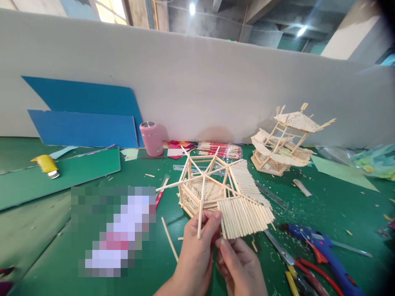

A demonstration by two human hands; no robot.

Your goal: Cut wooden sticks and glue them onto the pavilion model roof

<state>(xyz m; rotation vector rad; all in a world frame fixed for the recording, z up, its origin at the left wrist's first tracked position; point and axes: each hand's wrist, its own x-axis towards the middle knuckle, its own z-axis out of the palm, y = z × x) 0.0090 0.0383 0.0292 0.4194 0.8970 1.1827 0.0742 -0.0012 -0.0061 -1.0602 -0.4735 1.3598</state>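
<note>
No readable writing anywhere; label on mat is blurred out. White wall point(197, 82) behind; green mat point(92, 172) w/ blue boards point(83, 119), stick roof point(225, 189) at centre, 2nd model point(284, 144), glue gun point(321, 250), pink cup point(151, 137); left hand point(197, 250) & right hand point(240, 267) together, pinching roof's near edge.

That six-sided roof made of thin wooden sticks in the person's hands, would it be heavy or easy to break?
The stick roof is probably light: thin sticks, mostly open frame. Likely fragile, since single spokes jut out unsupported. The left hand pinches only its near edge.
</note>
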